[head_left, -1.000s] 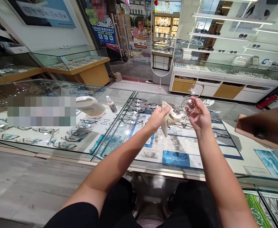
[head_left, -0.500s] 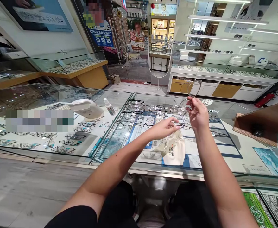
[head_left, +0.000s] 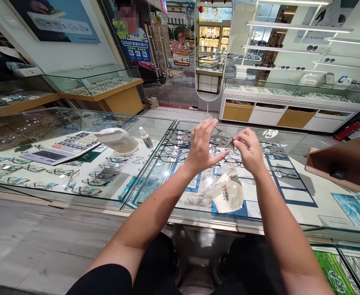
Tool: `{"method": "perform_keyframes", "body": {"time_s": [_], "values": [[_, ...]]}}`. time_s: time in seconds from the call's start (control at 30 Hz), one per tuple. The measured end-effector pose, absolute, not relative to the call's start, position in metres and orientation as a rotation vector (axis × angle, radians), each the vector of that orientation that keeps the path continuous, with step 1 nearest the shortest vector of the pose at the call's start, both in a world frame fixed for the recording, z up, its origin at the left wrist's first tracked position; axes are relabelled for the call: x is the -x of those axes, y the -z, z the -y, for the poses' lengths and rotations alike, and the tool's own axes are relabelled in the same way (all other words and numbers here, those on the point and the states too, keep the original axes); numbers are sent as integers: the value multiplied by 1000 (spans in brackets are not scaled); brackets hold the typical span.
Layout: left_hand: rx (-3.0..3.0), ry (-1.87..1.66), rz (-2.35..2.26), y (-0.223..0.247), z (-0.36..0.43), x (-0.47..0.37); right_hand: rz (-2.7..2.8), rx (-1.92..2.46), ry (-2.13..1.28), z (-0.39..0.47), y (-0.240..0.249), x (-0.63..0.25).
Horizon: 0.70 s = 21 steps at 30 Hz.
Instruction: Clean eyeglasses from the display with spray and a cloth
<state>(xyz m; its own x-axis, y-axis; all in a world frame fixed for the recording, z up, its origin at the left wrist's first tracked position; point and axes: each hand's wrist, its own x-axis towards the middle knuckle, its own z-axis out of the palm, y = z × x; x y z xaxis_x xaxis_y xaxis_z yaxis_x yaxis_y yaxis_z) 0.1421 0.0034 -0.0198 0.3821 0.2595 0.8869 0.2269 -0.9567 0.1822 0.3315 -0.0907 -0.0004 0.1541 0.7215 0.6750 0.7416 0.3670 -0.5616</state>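
pinching, my right hand (head_left: 249, 150): glasses (head_left: 223, 138), held one side between fingertips. my left hand (head_left: 201, 146): fingers spread beside them, contact unclear — risk: lopsided pinch could slip, dropping them onto counter (head_left: 180, 205) below fingers.

Along the near edge of the glass counter (head_left: 158, 200), a hand could slide in from the left corner until it meets the crumpled cloth (head_left: 233, 194). Toward the far edge, the calculator (head_left: 64, 150), white device (head_left: 118, 141) and spray bottle (head_left: 146, 138) stand in the way. Rightward, the right forearm (head_left: 281, 213) crosses the near edge, leaving room before the wooden stand (head_left: 336, 168).
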Motion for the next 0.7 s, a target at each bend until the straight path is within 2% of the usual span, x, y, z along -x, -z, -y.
{"method": "perform_keyframes", "body": {"time_s": [0.43, 0.7], "values": [[-2528, -1412, -437, 15, -2, -139, 1590, 1480, 58, 96, -2, -332], [-2059, -1599, -594, 16, -10, -138, 1452, 1339, 48, 93, 1, -335]]}}
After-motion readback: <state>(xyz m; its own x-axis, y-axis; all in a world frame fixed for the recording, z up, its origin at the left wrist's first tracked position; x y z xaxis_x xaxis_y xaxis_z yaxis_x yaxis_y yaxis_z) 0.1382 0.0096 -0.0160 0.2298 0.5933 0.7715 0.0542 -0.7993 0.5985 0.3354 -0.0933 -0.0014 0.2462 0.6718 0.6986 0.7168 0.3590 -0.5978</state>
